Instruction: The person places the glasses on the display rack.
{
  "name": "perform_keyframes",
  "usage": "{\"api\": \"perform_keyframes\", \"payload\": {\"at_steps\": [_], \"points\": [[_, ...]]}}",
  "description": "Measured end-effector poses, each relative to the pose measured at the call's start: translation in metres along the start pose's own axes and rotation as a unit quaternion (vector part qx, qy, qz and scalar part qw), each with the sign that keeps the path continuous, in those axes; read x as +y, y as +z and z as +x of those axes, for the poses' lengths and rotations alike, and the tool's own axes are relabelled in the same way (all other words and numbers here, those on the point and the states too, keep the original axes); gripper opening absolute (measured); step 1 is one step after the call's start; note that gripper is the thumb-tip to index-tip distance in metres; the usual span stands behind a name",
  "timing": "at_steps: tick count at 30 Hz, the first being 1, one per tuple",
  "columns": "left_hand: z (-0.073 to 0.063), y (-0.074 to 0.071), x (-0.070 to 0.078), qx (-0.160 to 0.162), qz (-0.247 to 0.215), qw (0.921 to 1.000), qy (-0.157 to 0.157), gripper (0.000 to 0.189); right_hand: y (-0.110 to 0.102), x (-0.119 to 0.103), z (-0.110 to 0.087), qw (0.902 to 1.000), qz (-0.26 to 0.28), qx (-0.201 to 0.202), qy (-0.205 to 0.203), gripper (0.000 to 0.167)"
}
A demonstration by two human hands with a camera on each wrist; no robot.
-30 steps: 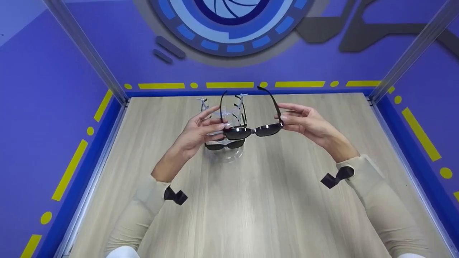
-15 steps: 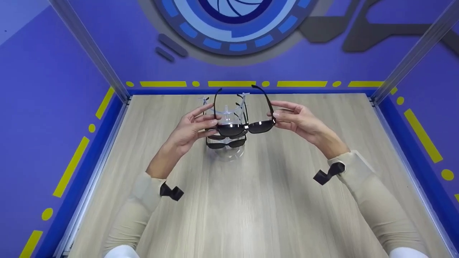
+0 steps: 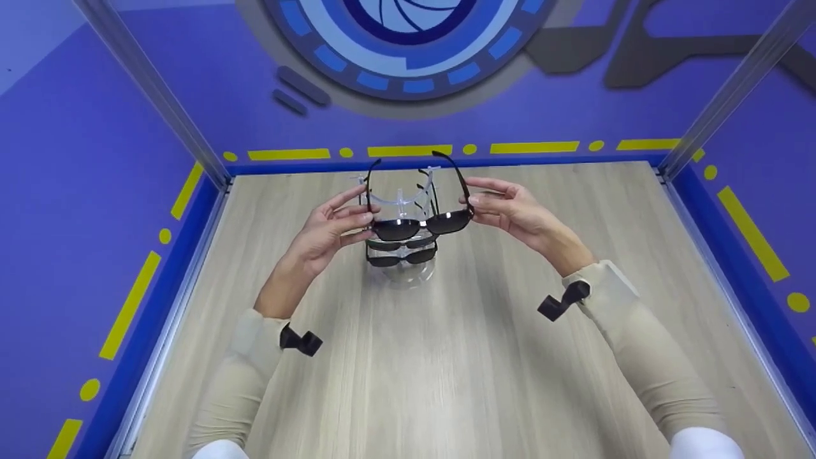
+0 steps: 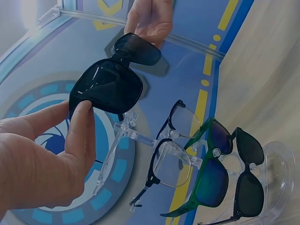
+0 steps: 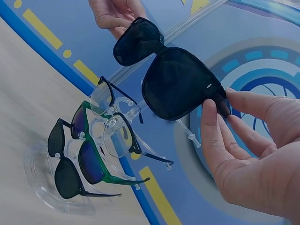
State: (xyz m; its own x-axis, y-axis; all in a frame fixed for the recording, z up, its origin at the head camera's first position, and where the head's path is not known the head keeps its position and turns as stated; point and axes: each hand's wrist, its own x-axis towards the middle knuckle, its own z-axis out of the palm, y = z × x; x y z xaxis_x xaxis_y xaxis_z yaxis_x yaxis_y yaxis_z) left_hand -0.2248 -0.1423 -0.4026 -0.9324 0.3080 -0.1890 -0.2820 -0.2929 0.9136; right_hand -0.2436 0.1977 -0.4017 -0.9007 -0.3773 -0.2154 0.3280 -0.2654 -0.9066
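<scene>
Black sunglasses (image 3: 396, 229) with dark lenses are held up at the top of a clear display stand (image 3: 413, 279), temples spread and pointing toward the back wall. My left hand (image 3: 325, 233) pinches their left hinge corner between thumb and fingers. On the opposite corner, my right hand (image 3: 519, 207) grips the other hinge the same way. In the left wrist view, the sunglasses (image 4: 107, 86) are above the stand's upper arm. Lower tiers carry dark-rimmed clear-lens glasses (image 4: 152, 171), green-framed sunglasses (image 4: 213, 183) and, lowest, another black-framed pair (image 4: 250, 194).
The stand rests on a wood-grain table (image 3: 421, 370) toward the back. A blue patterned panel (image 3: 484, 121) rises behind it, with side panels (image 3: 83, 210) left and right. A black strap (image 3: 299, 341) is on each sleeve cuff.
Both hands have moved left with the sunglasses, from right of the stand to in front of its top. Their grip on the two hinge corners is the same.
</scene>
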Motion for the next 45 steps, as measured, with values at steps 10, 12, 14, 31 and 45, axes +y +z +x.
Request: {"api": "perform_keyframes", "payload": {"at_steps": [10, 12, 14, 31, 45], "points": [[0.007, -0.012, -0.001, 0.006, -0.011, 0.9999, 0.003, 0.066, 0.005, 0.007, 0.017, 0.9989, 0.046, 0.0, -0.004, 0.043], [0.008, -0.014, 0.0, 0.009, -0.01, 0.9999, 0.003, 0.066, 0.006, 0.008, 0.02, 0.9986, 0.054, 0.001, -0.002, 0.042], [0.01, -0.015, 0.001, 0.013, -0.009, 0.9999, 0.002, 0.065, 0.007, 0.01, 0.023, 0.9981, 0.062, 0.002, -0.002, 0.039], [0.028, -0.033, 0.009, 0.031, -0.034, 0.9989, -0.006, 0.06, 0.019, 0.013, 0.039, 0.9963, 0.086, 0.005, -0.002, 0.038], [0.039, -0.039, 0.003, 0.036, -0.051, 0.998, -0.011, 0.059, 0.015, 0.021, 0.05, 0.9963, 0.084, 0.013, -0.008, 0.047]]}}
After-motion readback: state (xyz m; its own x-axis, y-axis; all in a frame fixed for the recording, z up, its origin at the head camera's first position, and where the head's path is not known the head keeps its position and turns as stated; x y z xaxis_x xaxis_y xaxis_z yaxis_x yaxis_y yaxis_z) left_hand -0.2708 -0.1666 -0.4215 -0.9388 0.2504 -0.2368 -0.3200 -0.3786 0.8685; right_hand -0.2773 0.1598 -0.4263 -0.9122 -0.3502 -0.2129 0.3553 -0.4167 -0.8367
